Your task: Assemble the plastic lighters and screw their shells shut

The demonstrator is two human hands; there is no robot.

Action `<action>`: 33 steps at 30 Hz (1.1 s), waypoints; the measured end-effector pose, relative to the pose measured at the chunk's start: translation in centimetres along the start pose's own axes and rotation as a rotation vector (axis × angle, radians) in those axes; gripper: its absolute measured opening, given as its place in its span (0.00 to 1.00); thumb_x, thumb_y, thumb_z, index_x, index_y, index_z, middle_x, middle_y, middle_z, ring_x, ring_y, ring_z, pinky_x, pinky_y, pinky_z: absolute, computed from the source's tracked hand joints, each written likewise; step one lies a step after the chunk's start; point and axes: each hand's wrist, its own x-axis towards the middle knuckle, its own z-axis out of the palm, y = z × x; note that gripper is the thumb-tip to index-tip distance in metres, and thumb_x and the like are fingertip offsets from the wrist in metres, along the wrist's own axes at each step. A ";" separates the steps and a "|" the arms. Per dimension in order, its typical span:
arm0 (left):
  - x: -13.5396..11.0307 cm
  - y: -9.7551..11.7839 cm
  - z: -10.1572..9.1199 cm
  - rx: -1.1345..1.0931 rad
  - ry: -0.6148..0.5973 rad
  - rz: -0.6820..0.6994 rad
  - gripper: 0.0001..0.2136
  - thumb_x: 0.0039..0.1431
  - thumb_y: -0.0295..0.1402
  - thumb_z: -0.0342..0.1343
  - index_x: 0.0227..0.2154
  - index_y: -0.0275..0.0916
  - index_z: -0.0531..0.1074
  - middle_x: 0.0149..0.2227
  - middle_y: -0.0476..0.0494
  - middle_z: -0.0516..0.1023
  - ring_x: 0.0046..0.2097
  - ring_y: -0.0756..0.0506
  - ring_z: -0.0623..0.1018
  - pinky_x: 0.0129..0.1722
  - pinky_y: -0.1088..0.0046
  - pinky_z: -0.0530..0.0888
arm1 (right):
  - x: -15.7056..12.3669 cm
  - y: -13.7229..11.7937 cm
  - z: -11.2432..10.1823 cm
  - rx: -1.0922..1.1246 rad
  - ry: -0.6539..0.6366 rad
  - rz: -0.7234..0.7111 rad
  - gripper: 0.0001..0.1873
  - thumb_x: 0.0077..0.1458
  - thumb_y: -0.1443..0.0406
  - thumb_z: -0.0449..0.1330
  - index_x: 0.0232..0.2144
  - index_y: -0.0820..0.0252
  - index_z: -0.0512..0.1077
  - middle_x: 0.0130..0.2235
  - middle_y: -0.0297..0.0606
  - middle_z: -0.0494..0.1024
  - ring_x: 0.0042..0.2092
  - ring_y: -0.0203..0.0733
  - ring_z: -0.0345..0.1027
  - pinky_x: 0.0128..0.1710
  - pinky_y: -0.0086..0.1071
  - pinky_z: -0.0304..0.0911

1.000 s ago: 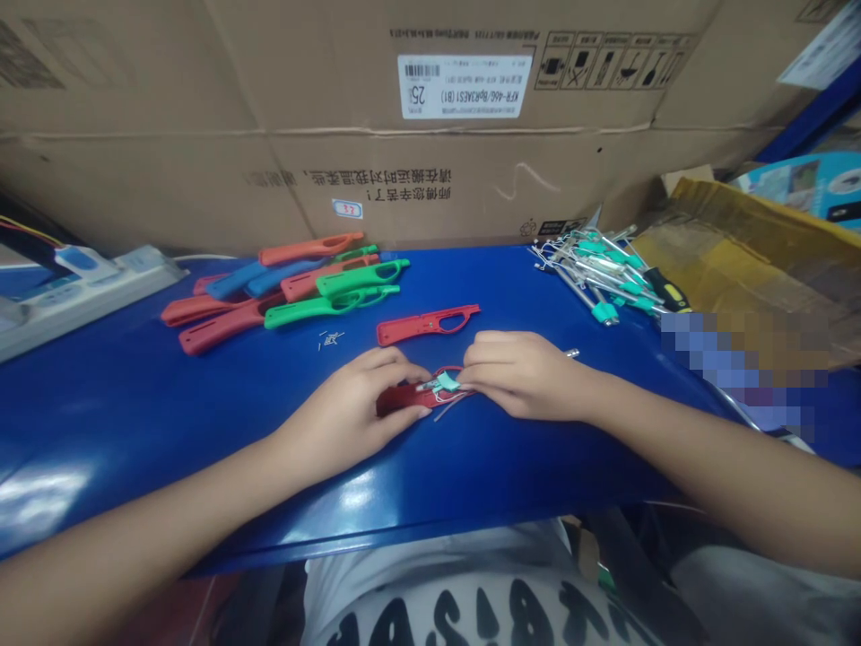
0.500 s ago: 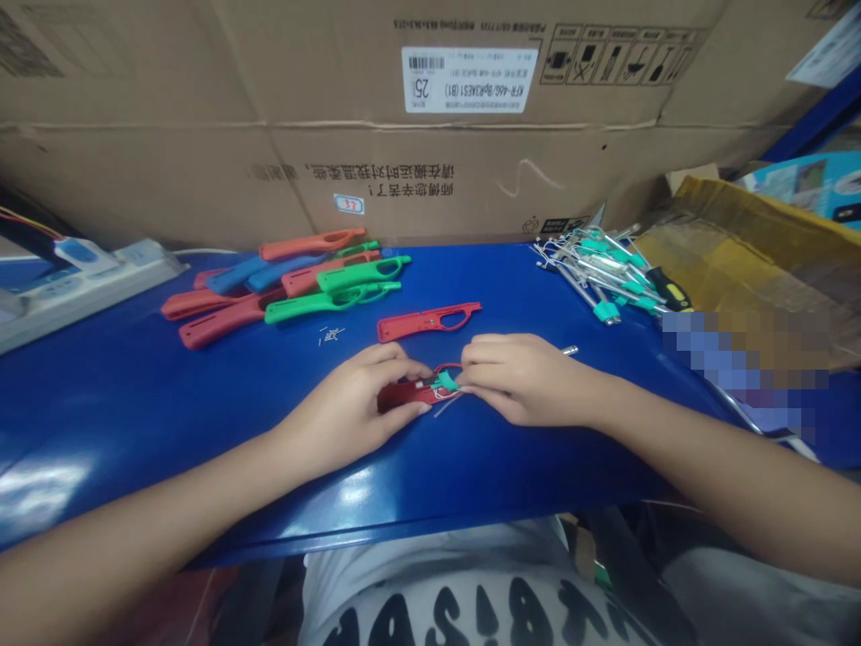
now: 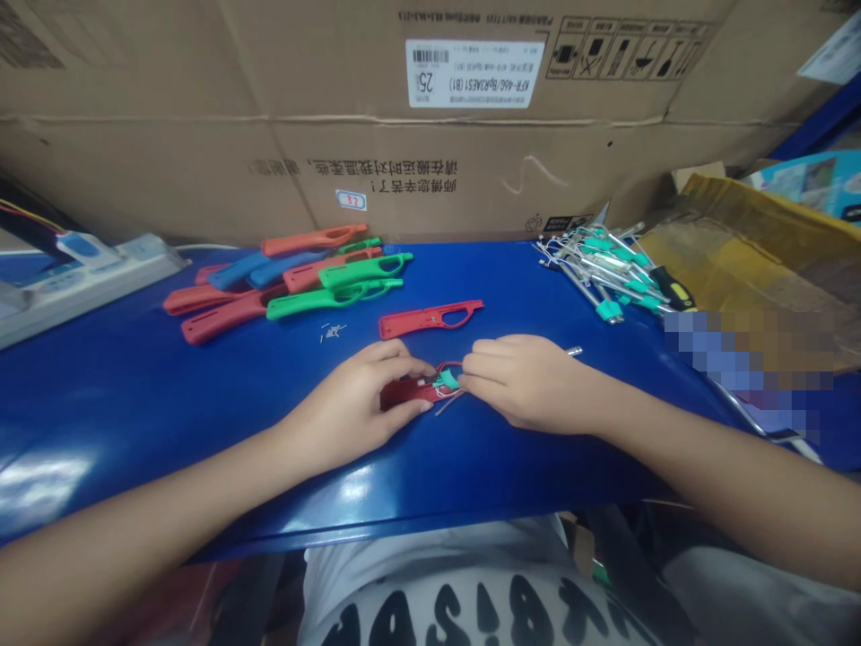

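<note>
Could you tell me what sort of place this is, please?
Probably a small assembly workshop or storeroom: a blue bench backed by cartons, a pile of coloured shells, and a heap of metal parts.

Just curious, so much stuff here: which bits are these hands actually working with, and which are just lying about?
In hand: left hand holds dark red shell; right hand pinches teal wired part on it.
Lying about: red shell half, coloured shell pile, teal-tipped rods, screwdriver, power strip, cardboard box.

Coloured handle shells (image 3: pixel 296 278) lie before cardboard boxes (image 3: pixel 202 170).
</note>
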 end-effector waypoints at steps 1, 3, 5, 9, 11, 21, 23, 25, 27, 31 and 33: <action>0.0 0.0 0.0 -0.011 -0.003 -0.005 0.12 0.64 0.36 0.59 0.49 0.42 0.77 0.44 0.44 0.75 0.43 0.44 0.77 0.44 0.65 0.76 | 0.0 0.0 0.0 -0.007 0.027 -0.010 0.16 0.66 0.73 0.48 0.31 0.64 0.75 0.32 0.40 0.74 0.35 0.42 0.59 0.30 0.36 0.49; 0.1 0.0 0.1 -0.036 -0.006 -0.009 0.11 0.64 0.36 0.59 0.48 0.42 0.77 0.44 0.45 0.75 0.43 0.45 0.77 0.44 0.64 0.76 | 0.0 0.1 0.1 -0.021 0.073 -0.022 0.20 0.68 0.73 0.46 0.30 0.63 0.74 0.32 0.39 0.74 0.35 0.41 0.58 0.31 0.35 0.48; 0.2 0.0 0.1 -0.059 -0.003 -0.013 0.11 0.63 0.36 0.59 0.47 0.42 0.77 0.44 0.45 0.75 0.42 0.45 0.77 0.44 0.65 0.76 | 0.0 0.1 0.2 -0.021 0.078 -0.032 0.20 0.68 0.73 0.46 0.30 0.64 0.74 0.32 0.39 0.75 0.35 0.41 0.58 0.31 0.35 0.48; 0.2 0.0 0.2 -0.079 0.008 -0.021 0.11 0.63 0.36 0.59 0.47 0.40 0.77 0.43 0.44 0.75 0.41 0.45 0.76 0.41 0.66 0.76 | 0.0 0.1 0.2 0.007 0.003 -0.011 0.15 0.66 0.73 0.50 0.33 0.65 0.75 0.32 0.39 0.74 0.35 0.41 0.58 0.32 0.35 0.51; 0.2 0.1 0.2 -0.072 0.010 -0.017 0.11 0.63 0.35 0.59 0.47 0.40 0.77 0.42 0.44 0.74 0.40 0.46 0.76 0.41 0.66 0.76 | 0.1 0.1 0.1 0.017 -0.025 0.014 0.13 0.65 0.73 0.51 0.34 0.65 0.75 0.33 0.39 0.73 0.35 0.41 0.58 0.33 0.34 0.52; -0.1 0.5 0.1 0.030 0.028 0.020 0.16 0.63 0.34 0.58 0.54 0.39 0.72 0.50 0.42 0.77 0.49 0.43 0.77 0.51 0.63 0.74 | 0.3 -0.9 -0.8 -0.002 -0.105 0.055 0.08 0.61 0.74 0.55 0.34 0.65 0.75 0.34 0.41 0.74 0.36 0.44 0.59 0.31 0.36 0.51; -0.1 0.6 0.1 0.003 0.019 0.009 0.19 0.61 0.33 0.59 0.55 0.38 0.71 0.50 0.42 0.77 0.49 0.43 0.77 0.50 0.64 0.75 | 0.3 -0.9 -0.8 0.009 -0.091 0.062 0.10 0.62 0.73 0.54 0.33 0.65 0.75 0.34 0.41 0.74 0.36 0.43 0.59 0.30 0.36 0.50; 0.0 0.7 0.1 -0.039 0.004 0.002 0.20 0.58 0.31 0.60 0.54 0.37 0.73 0.48 0.42 0.79 0.48 0.43 0.78 0.49 0.65 0.75 | 0.3 -0.9 -0.8 0.042 -0.073 0.078 0.10 0.63 0.72 0.54 0.33 0.64 0.76 0.33 0.39 0.74 0.35 0.42 0.59 0.30 0.36 0.50; 0.1 0.8 0.2 -0.083 -0.007 0.000 0.19 0.57 0.31 0.61 0.52 0.37 0.74 0.46 0.43 0.79 0.46 0.43 0.79 0.46 0.67 0.76 | 0.4 -0.7 -0.6 0.084 -0.055 0.101 0.11 0.65 0.70 0.54 0.34 0.63 0.76 0.33 0.38 0.75 0.35 0.41 0.60 0.30 0.35 0.50; 0.2 0.8 0.6 -0.094 0.040 0.002 0.13 0.63 0.37 0.59 0.47 0.38 0.78 0.42 0.44 0.80 0.41 0.45 0.78 0.43 0.68 0.75 | 0.3 -0.6 0.2 0.181 -0.016 0.165 0.13 0.68 0.67 0.53 0.36 0.61 0.78 0.33 0.36 0.75 0.36 0.40 0.62 0.32 0.34 0.52; 0.2 0.7 0.7 -0.081 0.053 -0.007 0.12 0.64 0.39 0.59 0.45 0.39 0.79 0.41 0.45 0.81 0.41 0.45 0.78 0.43 0.68 0.74 | 0.2 -0.6 0.5 0.221 0.002 0.201 0.13 0.68 0.66 0.54 0.36 0.60 0.78 0.34 0.36 0.76 0.37 0.40 0.65 0.33 0.33 0.54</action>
